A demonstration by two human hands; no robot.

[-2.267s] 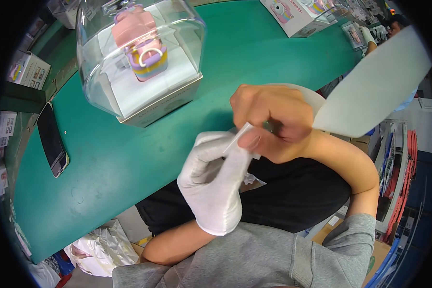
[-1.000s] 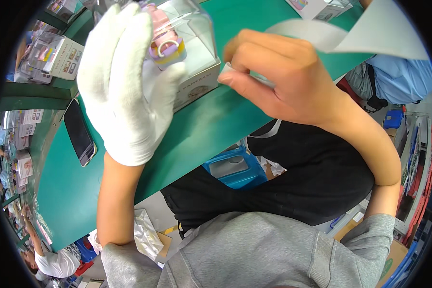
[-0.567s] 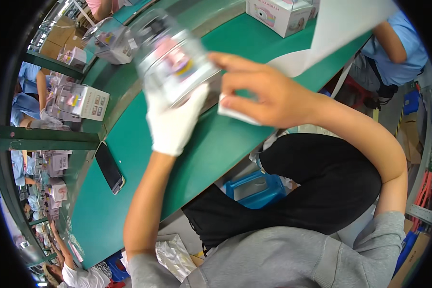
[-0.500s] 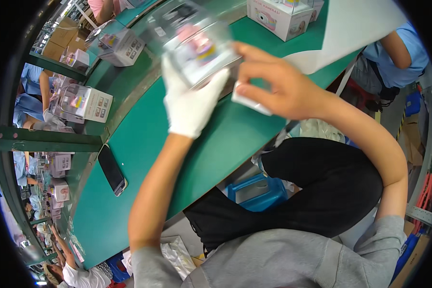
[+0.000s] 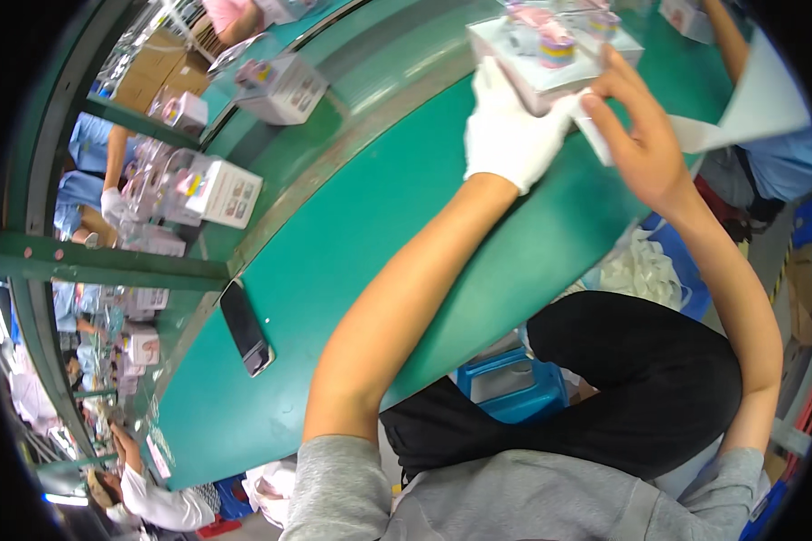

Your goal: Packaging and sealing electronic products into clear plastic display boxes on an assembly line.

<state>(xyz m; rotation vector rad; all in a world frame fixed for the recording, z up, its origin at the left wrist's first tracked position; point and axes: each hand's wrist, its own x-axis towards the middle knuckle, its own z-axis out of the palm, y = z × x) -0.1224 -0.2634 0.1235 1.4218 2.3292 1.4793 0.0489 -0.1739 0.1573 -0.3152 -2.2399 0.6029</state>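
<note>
Two hands are together at the far side of a curved green table (image 5: 361,270). The left hand (image 5: 514,135), in a white cloth glove, holds the near corner of a white cardboard box (image 5: 564,86), its fingers wide along one face and its thumb on the other. A pink and rainbow-striped toy (image 5: 555,50) is on top of this box, near the upper edge of the view. The bare right hand (image 5: 645,144) pinches a small flat white piece (image 5: 596,142) narrowly, just beside the box. A black smartphone (image 5: 245,329) lies well apart.
</note>
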